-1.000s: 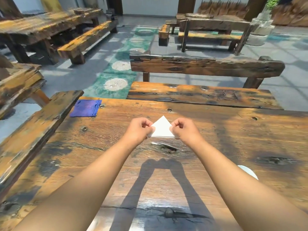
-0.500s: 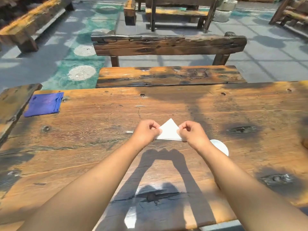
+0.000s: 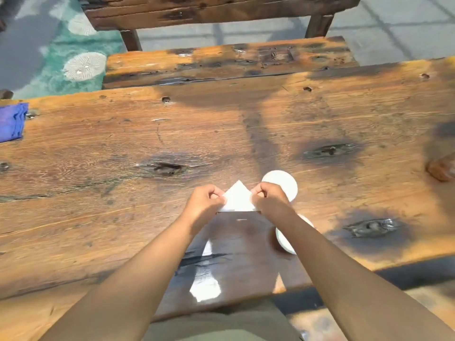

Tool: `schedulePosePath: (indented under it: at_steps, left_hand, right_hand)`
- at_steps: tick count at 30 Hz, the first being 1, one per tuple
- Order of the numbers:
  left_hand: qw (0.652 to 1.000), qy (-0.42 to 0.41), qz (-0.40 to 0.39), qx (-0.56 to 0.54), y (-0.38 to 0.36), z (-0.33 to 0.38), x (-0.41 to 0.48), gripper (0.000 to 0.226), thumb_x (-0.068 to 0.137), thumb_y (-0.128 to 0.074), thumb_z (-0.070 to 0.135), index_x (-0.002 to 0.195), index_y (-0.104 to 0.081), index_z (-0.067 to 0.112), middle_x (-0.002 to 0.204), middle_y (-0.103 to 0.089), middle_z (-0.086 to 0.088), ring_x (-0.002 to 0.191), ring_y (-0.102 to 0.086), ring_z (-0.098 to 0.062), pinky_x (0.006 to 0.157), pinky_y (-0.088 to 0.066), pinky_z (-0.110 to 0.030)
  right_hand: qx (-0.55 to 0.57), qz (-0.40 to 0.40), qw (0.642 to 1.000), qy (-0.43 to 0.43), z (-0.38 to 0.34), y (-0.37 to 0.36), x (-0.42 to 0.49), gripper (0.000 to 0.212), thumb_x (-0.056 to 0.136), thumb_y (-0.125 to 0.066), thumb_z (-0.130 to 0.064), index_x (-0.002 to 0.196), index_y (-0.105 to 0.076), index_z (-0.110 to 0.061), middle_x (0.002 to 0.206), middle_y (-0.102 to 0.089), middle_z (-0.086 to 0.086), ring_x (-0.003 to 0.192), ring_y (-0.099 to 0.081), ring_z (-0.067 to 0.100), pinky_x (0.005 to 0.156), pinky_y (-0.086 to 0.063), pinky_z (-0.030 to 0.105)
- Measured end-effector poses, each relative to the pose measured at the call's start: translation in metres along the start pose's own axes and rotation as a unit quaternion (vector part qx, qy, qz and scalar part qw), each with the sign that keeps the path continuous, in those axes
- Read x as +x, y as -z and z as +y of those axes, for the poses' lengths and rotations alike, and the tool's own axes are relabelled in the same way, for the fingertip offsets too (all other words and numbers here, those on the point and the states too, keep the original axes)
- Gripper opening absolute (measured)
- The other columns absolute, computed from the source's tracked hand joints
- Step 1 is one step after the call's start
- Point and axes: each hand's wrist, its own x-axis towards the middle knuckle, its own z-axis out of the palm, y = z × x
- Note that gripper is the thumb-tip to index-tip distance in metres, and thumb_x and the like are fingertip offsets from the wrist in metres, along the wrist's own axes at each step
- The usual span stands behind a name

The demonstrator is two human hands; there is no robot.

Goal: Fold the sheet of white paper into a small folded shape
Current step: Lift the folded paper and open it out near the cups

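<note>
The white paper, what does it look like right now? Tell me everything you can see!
The white paper is folded into a triangle with its point aimed away from the person and its long straight edge nearest them. It looks thin, plain and bright in the sun. The left hand pinches its left corner and the right hand pinches its right corner. It is over the wooden table, casting a shadow there; whether it touches the wood cannot be told. Its two lower corners are hidden by the fingers.

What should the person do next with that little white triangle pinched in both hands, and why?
Probably fold one bottom corner in toward the middle. The white paper is already a triangle, with the left hand and right hand each pinching a lower corner, held just above the wooden table.
</note>
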Motion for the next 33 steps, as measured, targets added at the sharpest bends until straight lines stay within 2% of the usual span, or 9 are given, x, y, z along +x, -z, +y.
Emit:
schedulePosePath:
  at_steps: [2, 5, 9, 12, 14, 18, 21, 26, 33]
  left_hand:
    - [1.000, 0.019, 0.003, -0.004, -0.008, -0.013, 0.000, 0.015, 0.086, -0.064, -0.004, 0.075, -0.060, 0.006, 0.061, -0.046, -0.003, 0.061, -0.044, -0.017, 0.064, -0.036, -0.030]
    - [0.999, 0.039, 0.018, -0.003, -0.013, -0.033, 0.003, 0.009, 0.087, -0.066, -0.003, 0.080, -0.061, 0.002, 0.067, -0.045, -0.006, 0.061, -0.041, -0.014, 0.059, -0.033, -0.029]
    - [0.993, -0.005, 0.000, 0.120, -0.015, -0.064, 0.007, 0.018, 0.085, -0.067, 0.009, 0.073, -0.059, -0.002, 0.068, -0.050, -0.004, 0.065, -0.042, -0.016, 0.061, -0.032, -0.031]
    - [0.993, -0.005, -0.008, 0.121, -0.017, -0.081, 0.018, 0.018, 0.085, -0.068, 0.010, 0.074, -0.059, -0.001, 0.069, -0.049, -0.001, 0.064, -0.041, -0.013, 0.057, -0.032, -0.023]
    - [0.993, -0.007, -0.014, 0.121, -0.020, -0.089, 0.025, 0.019, 0.084, -0.069, 0.010, 0.072, -0.057, 0.001, 0.067, -0.047, 0.002, 0.062, -0.040, -0.013, 0.058, -0.033, -0.027]
    - [0.991, 0.025, 0.004, 0.133, -0.029, -0.099, 0.041, 0.012, 0.083, -0.070, 0.011, 0.077, -0.060, 0.012, 0.069, -0.055, 0.005, 0.064, -0.049, -0.009, 0.056, -0.034, -0.017]
    - [0.987, 0.049, 0.013, 0.149, -0.036, -0.101, 0.052, 0.009, 0.085, -0.068, 0.011, 0.081, -0.062, 0.007, 0.075, -0.059, -0.001, 0.071, -0.052, -0.017, 0.061, -0.037, -0.027]
    - [0.981, 0.075, 0.021, 0.178, -0.044, -0.104, 0.062, 0.010, 0.088, -0.067, 0.013, 0.086, -0.065, 0.003, 0.086, -0.068, -0.011, 0.084, -0.060, -0.027, 0.076, -0.047, -0.035]
    - [0.975, 0.054, 0.036, 0.212, -0.050, -0.111, 0.060, 0.009, 0.088, -0.067, 0.013, 0.082, -0.061, 0.009, 0.077, -0.064, -0.005, 0.073, -0.058, -0.021, 0.061, -0.041, -0.030]
  right_hand:
    - [-0.030, 0.000, 1.000, 0.005, 0.009, -0.004, -0.001, 0.030, 0.078, -0.056, -0.003, 0.054, -0.054, -0.021, 0.050, -0.052, -0.012, 0.060, -0.053, 0.016, 0.064, -0.041, 0.024]
    - [-0.045, -0.025, 0.998, 0.020, 0.020, -0.014, -0.004, 0.034, 0.082, -0.065, -0.005, 0.058, -0.050, -0.024, 0.056, -0.047, -0.011, 0.057, -0.045, 0.007, 0.063, -0.037, 0.025]
    - [-0.063, -0.034, 0.997, 0.021, 0.041, -0.029, 0.001, 0.038, 0.082, -0.067, -0.004, 0.060, -0.046, -0.026, 0.061, -0.044, -0.012, 0.058, -0.041, 0.004, 0.060, -0.033, 0.025]
    - [-0.101, -0.022, 0.995, 0.000, 0.052, -0.039, 0.007, 0.030, 0.083, -0.066, -0.009, 0.064, -0.051, -0.026, 0.062, -0.049, -0.012, 0.060, -0.045, 0.001, 0.056, -0.032, 0.018]
    - [-0.130, -0.021, 0.991, -0.011, 0.058, -0.045, 0.012, 0.015, 0.083, -0.065, -0.012, 0.073, -0.059, -0.020, 0.066, -0.055, -0.011, 0.064, -0.051, 0.005, 0.057, -0.034, 0.019]
    - [-0.151, -0.016, 0.988, -0.018, 0.070, -0.054, 0.022, 0.007, 0.083, -0.061, -0.011, 0.078, -0.062, -0.015, 0.069, -0.056, -0.009, 0.071, -0.053, 0.014, 0.063, -0.035, 0.028]
    - [-0.176, -0.029, 0.984, -0.018, 0.075, -0.057, 0.032, 0.004, 0.084, -0.060, -0.010, 0.082, -0.062, -0.011, 0.071, -0.055, -0.009, 0.076, -0.055, 0.018, 0.066, -0.040, 0.032]
    - [-0.207, -0.033, 0.977, -0.030, 0.081, -0.060, 0.044, 0.007, 0.087, -0.057, -0.011, 0.083, -0.063, -0.010, 0.075, -0.061, 0.001, 0.079, -0.060, 0.026, 0.069, -0.045, 0.037]
    - [-0.272, -0.026, 0.962, 0.002, 0.085, -0.064, 0.044, 0.005, 0.088, -0.057, -0.016, 0.091, -0.059, -0.012, 0.092, -0.066, 0.009, 0.086, -0.060, 0.028, 0.070, -0.047, 0.036]
